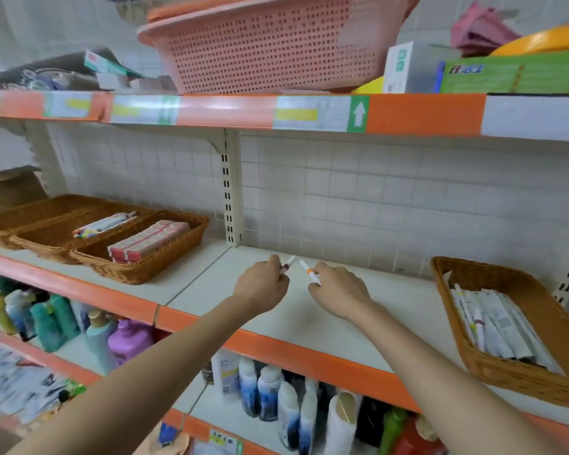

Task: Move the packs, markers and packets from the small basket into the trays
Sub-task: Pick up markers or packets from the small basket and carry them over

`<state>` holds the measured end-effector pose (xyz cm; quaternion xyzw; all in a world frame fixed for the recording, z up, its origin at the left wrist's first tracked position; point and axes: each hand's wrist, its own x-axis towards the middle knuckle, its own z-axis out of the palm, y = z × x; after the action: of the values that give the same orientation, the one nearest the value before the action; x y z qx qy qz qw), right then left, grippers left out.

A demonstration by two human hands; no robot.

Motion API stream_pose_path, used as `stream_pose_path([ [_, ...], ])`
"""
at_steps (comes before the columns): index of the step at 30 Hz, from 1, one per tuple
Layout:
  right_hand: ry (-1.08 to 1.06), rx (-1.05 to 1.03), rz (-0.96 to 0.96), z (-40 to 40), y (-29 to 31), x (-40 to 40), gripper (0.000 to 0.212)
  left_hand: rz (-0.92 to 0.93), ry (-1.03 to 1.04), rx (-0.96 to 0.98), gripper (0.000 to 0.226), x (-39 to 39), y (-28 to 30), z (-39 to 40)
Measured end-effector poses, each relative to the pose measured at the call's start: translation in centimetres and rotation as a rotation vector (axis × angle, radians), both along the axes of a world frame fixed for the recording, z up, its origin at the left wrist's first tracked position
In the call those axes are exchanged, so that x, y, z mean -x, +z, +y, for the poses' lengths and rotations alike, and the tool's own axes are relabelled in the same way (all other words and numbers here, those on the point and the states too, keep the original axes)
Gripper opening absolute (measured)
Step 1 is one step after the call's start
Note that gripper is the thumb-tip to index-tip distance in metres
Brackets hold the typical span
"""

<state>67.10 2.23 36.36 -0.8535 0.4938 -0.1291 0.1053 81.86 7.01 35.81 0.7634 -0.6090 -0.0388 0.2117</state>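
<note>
my left hand (262,284) is curled around a marker with a dark red band (288,263), its white tip poking up and to the right past my knuckles. my right hand (339,292) pinches another marker, this one with an orange band (309,270), tip slanting up and to the left. the two tips point toward each other and sit near one another without touching, above the bare middle of the white shelf (309,320).

off to my right on the same shelf sits a wicker basket (539,372), holding a heap of white packets (503,326) and at least one more marker lying among them. far to my left stand three wicker trays side by side, touching. the nearest tray (165,264) carries a row of pink-and-white packs (148,239). the middle tray (46,241) has a small bundle of markers (104,223) lying in it. the far left tray (0,224) looks bare as far as i can see, though part of it is cut off.

above me a pink perforated basket (270,44) sits on the upper shelf beside a green box (513,73). below the orange shelf edge (276,353) bottles (270,392) stand in rows, blurred.
</note>
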Motion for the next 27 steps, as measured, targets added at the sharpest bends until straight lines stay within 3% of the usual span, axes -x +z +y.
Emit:
stream_pose_path([
  [6,0.059,0.006,-0.014,-1.5,0.8,-5.2,0.028,0.010,0.049,0.009,0.024,-4.9,-0.1,-1.0],
  [11,0.108,-0.013,-0.079,-3.8,1.9,-9.2,0.005,-0.018,0.054,0.030,0.027,-8.6,1.0,-3.6],
  [17,0.157,0.006,-0.123,-6.1,2.0,-14.7,0.030,-0.022,0.097,0.027,0.029,-13.2,1.0,-5.4],
  [27,0.217,-0.024,-0.111,-7.3,0.2,-27.3,0.026,0.050,0.103,0.080,0.032,-26.0,-0.1,-4.8],
])
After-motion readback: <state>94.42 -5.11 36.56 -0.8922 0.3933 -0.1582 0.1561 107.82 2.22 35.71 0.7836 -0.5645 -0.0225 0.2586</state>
